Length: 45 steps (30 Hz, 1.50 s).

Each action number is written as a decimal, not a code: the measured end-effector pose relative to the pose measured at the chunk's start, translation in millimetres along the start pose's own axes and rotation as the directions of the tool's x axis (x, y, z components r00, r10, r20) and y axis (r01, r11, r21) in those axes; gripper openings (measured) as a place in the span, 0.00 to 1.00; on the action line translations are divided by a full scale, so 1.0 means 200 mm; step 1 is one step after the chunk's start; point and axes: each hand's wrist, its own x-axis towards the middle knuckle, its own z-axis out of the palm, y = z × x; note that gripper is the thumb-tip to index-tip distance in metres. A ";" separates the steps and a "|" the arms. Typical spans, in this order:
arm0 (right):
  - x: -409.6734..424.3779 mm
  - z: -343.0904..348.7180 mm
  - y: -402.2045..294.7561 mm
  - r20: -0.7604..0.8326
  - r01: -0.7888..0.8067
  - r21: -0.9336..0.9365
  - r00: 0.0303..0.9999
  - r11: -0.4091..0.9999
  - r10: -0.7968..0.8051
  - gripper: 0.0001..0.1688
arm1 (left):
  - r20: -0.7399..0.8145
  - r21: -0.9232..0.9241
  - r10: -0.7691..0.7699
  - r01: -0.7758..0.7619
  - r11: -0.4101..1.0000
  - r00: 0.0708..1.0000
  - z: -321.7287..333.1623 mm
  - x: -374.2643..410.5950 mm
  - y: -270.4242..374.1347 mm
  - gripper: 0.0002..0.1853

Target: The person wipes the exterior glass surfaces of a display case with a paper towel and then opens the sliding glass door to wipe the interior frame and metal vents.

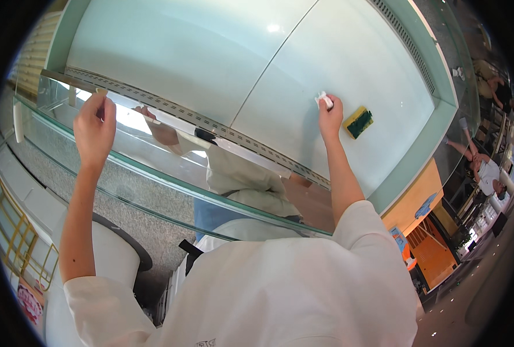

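Note:
My right hand (pixel 331 116) pinches a crumpled white tissue or cloth (pixel 323 100) against the pale floor panel (pixel 278 82) of a glass display case. Just right of that hand, a yellow sponge with a dark green scouring side (pixel 358 122) lies on the panel. My left hand (pixel 94 130) is raised at the near left corner of the case, beside the slotted metal strip (pixel 170 110). Its fingers are closed around a small yellowish piece (pixel 101 91), mostly hidden, so its kind is unclear. A reflective front face (pixel 248 173) below the strip mirrors my hand and clothes.
A glass pane edge (pixel 153 167) runs between my body and the case. A pale green wall (pixel 417 152) bounds the right side, with a vent grille (pixel 406 43) along it. Seated people (pixel 487 173) are beyond the case. A gold wire rack (pixel 18 234) stands at lower left.

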 end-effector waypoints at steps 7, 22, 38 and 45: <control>-0.13 0.25 -0.25 0.192 0.205 -0.062 0.963 0.977 -0.190 0.12 | -0.008 -0.009 -0.015 0.015 1.000 1.000 0.00 0.00 0.00 0.08; -0.09 0.27 -0.19 0.147 0.431 -0.345 0.902 0.834 -0.405 0.11 | -0.023 -0.022 0.000 -0.001 1.000 1.000 0.00 -0.01 0.00 0.09; 0.22 0.07 -0.08 -0.169 -0.084 -0.188 0.984 0.978 0.052 0.10 | 0.004 -0.027 -0.011 0.011 1.000 1.000 0.00 -0.01 -0.02 0.07; 0.23 0.21 -0.26 0.018 0.047 -0.159 0.999 0.986 -0.045 0.07 | 0.009 -0.017 -0.011 0.011 1.000 1.000 0.00 0.00 0.00 0.09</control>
